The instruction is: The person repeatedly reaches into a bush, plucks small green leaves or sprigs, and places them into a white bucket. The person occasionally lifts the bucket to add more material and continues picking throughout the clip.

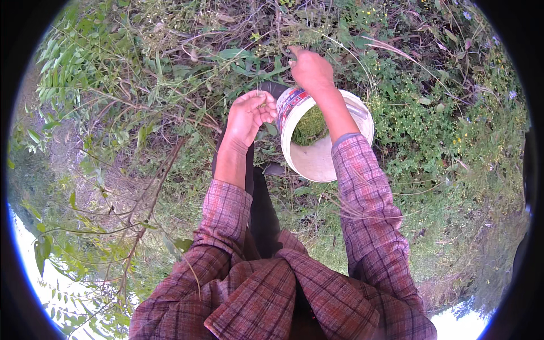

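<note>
My left hand (250,114) is palm up with curled fingers, and small greenish bits of plant lie between its fingertips. Up and to the right, my right hand (312,70) reaches into the undergrowth, its fingers bent near thin stems; whether they grip one I cannot tell. Beneath my right forearm a white plastic bucket (293,148) with a printed band tilts on the plants. Fine green plant matter (310,125) lies inside it, partly hidden by that forearm.
Dense weeds and dry stems (263,25) surround the bucket. A bare woody branch (159,182) rises at the left, with leafy twigs by it. Low leafy plants (408,123) with tiny yellowish buds grow at the right. My dark-clad leg (261,208) is below my left hand.
</note>
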Demonstrator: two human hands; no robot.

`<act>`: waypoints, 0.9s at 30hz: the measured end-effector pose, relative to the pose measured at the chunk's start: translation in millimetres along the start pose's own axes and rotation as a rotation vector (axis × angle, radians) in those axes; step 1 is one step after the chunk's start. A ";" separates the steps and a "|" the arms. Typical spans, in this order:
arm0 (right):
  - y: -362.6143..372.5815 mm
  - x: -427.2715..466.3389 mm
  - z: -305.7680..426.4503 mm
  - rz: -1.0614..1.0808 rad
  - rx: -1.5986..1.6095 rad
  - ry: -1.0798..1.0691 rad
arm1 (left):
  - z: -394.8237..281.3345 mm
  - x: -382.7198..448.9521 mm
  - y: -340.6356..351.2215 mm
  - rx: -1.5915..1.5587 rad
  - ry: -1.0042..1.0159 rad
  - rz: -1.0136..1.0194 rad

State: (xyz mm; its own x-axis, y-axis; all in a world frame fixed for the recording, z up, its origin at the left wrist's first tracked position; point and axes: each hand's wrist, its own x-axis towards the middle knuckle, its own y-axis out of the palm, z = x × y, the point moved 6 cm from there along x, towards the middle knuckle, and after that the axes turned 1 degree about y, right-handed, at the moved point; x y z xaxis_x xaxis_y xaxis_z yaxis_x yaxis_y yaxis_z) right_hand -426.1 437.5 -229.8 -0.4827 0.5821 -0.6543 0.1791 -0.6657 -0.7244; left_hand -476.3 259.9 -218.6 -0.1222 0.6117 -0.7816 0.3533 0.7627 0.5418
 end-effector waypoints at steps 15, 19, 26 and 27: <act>-5.8 -43.6 29.9 0.127 -0.006 -0.644 | -5.4 13.7 8.1 0.175 -0.109 0.053; -3.7 -45.8 33.0 0.044 -0.097 -0.694 | -3.4 10.2 10.3 0.224 -0.154 0.037; -0.8 -22.1 6.8 -0.036 -0.195 -0.452 | -3.0 6.1 2.7 0.165 -0.229 0.079; -3.2 -23.0 8.4 -0.070 -0.089 -0.467 | -4.2 4.9 2.6 0.172 -0.236 0.088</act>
State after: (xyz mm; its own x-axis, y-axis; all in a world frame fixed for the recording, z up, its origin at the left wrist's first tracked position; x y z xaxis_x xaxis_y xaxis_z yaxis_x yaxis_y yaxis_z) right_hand -422.8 422.3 -210.6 -0.8258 0.3389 -0.4508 0.1952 -0.5781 -0.7923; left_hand -479.8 265.8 -219.7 0.1272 0.5927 -0.7953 0.5076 0.6500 0.5656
